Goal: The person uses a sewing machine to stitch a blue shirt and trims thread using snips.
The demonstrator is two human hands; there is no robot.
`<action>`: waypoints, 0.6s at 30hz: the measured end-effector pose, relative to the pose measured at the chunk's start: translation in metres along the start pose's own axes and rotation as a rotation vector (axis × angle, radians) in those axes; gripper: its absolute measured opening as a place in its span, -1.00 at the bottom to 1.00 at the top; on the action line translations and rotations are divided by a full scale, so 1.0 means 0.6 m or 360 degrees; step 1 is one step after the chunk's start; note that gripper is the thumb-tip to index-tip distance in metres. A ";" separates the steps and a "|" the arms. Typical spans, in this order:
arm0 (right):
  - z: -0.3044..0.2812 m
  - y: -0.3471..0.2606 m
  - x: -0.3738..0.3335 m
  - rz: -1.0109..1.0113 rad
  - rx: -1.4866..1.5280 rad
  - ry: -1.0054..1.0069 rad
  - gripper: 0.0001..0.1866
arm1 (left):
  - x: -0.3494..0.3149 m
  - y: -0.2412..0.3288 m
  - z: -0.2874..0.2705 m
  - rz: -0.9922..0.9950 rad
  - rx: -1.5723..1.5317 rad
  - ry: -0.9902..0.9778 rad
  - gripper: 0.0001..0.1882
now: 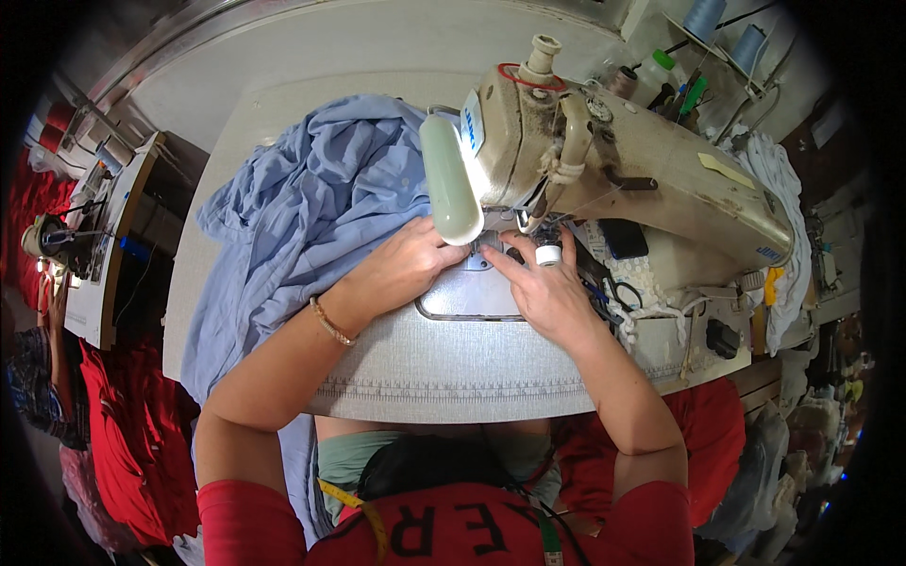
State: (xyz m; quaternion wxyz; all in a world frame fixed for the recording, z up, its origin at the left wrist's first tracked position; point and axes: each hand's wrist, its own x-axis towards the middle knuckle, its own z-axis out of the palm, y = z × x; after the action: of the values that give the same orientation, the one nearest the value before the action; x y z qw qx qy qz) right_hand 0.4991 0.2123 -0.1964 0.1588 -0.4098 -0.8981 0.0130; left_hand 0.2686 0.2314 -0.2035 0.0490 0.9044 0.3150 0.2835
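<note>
A beige sewing machine (642, 179) stands on a pale sewing table, its needle area lit by a long, light-green lamp (451, 179). My left hand (401, 269) lies left of the needle, fingers drawn together and partly hidden behind the lamp; what they hold, if anything, does not show. Beside it is a heap of light blue cloth (321, 179), which hangs over the table's left edge. My right hand (552, 292) is on the right of the presser foot, fingers spread and pointing at the metal needle plate (479, 262). A white band (548, 255) wraps one of its fingers.
Scissors (625, 296) and small tools lie right of my right hand, next to a dark flat object (623, 239). Blue thread cones (703, 19) stand at the upper right. At the left, a person's arm (58, 344) is at another sewing machine (47, 236). Red cloth (142, 443) hangs below.
</note>
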 end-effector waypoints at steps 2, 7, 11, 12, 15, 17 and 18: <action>0.000 0.000 0.001 0.0003 -0.0007 0.0007 -0.54 | 0.000 0.000 0.000 0.0015 0.0005 0.0002 -0.72; 0.006 0.001 -0.001 0.0008 0.0023 0.0038 -0.54 | 0.004 0.006 -0.003 0.0034 -0.0033 0.0046 -0.72; 0.005 0.000 -0.001 0.0034 0.0038 0.0028 -0.54 | 0.004 0.006 -0.003 0.0039 -0.0043 0.0056 -0.74; 0.005 0.000 -0.001 0.0025 0.0026 0.0037 -0.54 | 0.003 0.004 -0.001 0.0041 -0.0035 0.0056 -0.74; 0.006 0.000 0.000 0.0006 -0.0003 0.0065 -0.53 | 0.000 0.005 0.002 0.0014 -0.0086 0.0040 -0.75; 0.005 -0.001 -0.001 0.0012 -0.0029 0.0085 -0.52 | 0.001 0.006 0.003 -0.0002 -0.0135 0.0035 -0.75; 0.005 -0.001 -0.002 0.0014 -0.0026 0.0084 -0.52 | 0.002 0.008 0.004 -0.0010 -0.0153 0.0039 -0.75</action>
State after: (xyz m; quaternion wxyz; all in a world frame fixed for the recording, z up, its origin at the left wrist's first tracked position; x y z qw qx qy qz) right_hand 0.4985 0.2117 -0.1995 0.1791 -0.4153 -0.8919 -0.0045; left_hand 0.2731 0.2284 -0.2037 0.0893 0.8965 0.3043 0.3093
